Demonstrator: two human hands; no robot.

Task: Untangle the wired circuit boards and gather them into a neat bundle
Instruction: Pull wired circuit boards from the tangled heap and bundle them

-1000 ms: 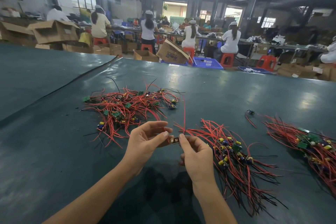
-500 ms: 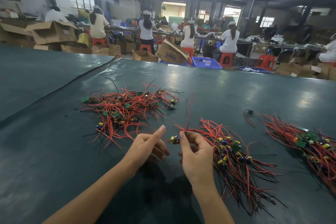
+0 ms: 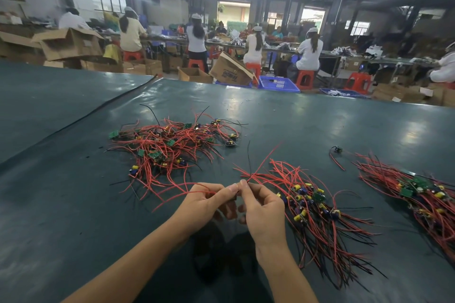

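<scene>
A tangled heap of small green circuit boards with red and black wires (image 3: 172, 145) lies on the dark green table (image 3: 61, 204) ahead and to the left. A combed bundle of wired boards (image 3: 317, 209) lies just right of my hands. Both hands meet over one small board (image 3: 234, 196), mostly hidden between my fingers. My left hand (image 3: 206, 202) pinches it, with a red wire trailing left. My right hand (image 3: 262, 211) pinches its wires, which stick up from my fingertips.
Another bundle of wired boards (image 3: 423, 194) lies at the far right, with a single loose board (image 3: 337, 149) beside it. A seam (image 3: 98, 110) runs diagonally across the table at the left. Beyond the far edge are cardboard boxes, blue crates and seated workers.
My left hand, which had let go and drawn back half a second ago, has come back to the board. Both hands now pinch it together, and its wires have tilted rightward.
</scene>
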